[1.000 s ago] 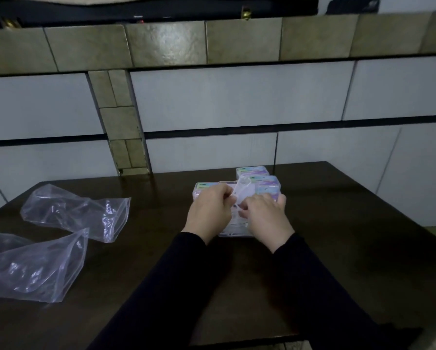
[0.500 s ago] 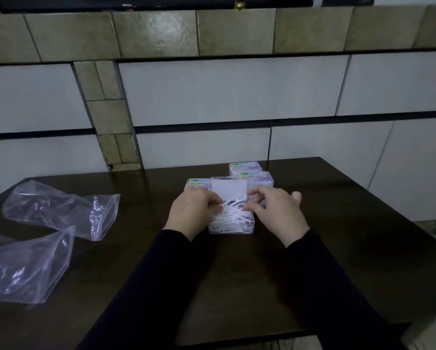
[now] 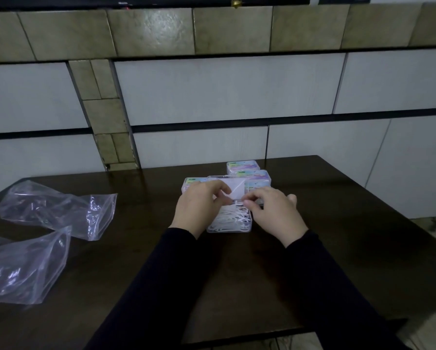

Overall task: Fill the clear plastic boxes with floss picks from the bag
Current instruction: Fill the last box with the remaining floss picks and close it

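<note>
The dark wooden desk (image 3: 350, 248) stands against a tiled wall (image 3: 212, 92). Far left of the open clear box (image 3: 231, 224) lie two crumpled clear plastic bags, one (image 3: 58, 208) farther back and one (image 3: 22, 269) nearer the desk's front edge. Just behind the open clear box sit three closed boxes with coloured labels (image 3: 252, 174). The open clear box holds a heap of white floss picks (image 3: 233, 217), and its lid (image 3: 233, 189) stands raised. The left hand (image 3: 199, 205) pinches the lid's left side with curled fingers; the right hand (image 3: 272, 210) pinches at the lid's lower right corner.
</note>
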Action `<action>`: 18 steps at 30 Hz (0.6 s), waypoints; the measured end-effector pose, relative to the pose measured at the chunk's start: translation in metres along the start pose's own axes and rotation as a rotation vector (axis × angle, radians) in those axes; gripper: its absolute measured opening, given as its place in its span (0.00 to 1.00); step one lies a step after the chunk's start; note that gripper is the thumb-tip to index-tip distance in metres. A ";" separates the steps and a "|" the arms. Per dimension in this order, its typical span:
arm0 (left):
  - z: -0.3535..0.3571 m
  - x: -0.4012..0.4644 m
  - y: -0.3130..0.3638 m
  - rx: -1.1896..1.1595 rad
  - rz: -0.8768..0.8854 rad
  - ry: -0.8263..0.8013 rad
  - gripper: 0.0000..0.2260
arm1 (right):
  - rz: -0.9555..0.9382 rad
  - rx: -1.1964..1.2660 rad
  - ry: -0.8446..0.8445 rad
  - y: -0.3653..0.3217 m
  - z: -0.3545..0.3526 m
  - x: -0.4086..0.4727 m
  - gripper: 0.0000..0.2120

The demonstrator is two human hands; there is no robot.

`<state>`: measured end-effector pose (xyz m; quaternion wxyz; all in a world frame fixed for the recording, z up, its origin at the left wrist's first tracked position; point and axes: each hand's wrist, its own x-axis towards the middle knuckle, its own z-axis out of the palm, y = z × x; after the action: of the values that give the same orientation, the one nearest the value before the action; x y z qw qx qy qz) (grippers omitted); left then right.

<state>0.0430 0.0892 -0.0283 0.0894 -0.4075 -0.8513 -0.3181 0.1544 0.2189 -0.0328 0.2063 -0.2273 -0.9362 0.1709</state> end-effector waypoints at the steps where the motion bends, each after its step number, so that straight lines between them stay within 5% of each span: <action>1: 0.001 0.000 0.002 -0.071 -0.022 0.005 0.04 | 0.012 0.024 -0.003 0.001 0.000 0.000 0.08; 4: 0.005 0.001 0.003 -0.183 -0.077 -0.050 0.04 | 0.052 0.070 -0.075 0.001 0.001 0.000 0.15; 13: 0.002 -0.004 -0.011 -0.013 0.037 -0.018 0.06 | 0.062 0.047 -0.087 0.000 0.002 -0.004 0.36; 18: 0.001 -0.008 -0.015 -0.006 0.011 0.023 0.09 | 0.064 -0.014 -0.131 -0.004 0.005 -0.006 0.39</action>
<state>0.0372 0.0772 -0.0393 0.0996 -0.4087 -0.8470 -0.3250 0.1559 0.2117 -0.0373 0.1372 -0.2471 -0.9411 0.1854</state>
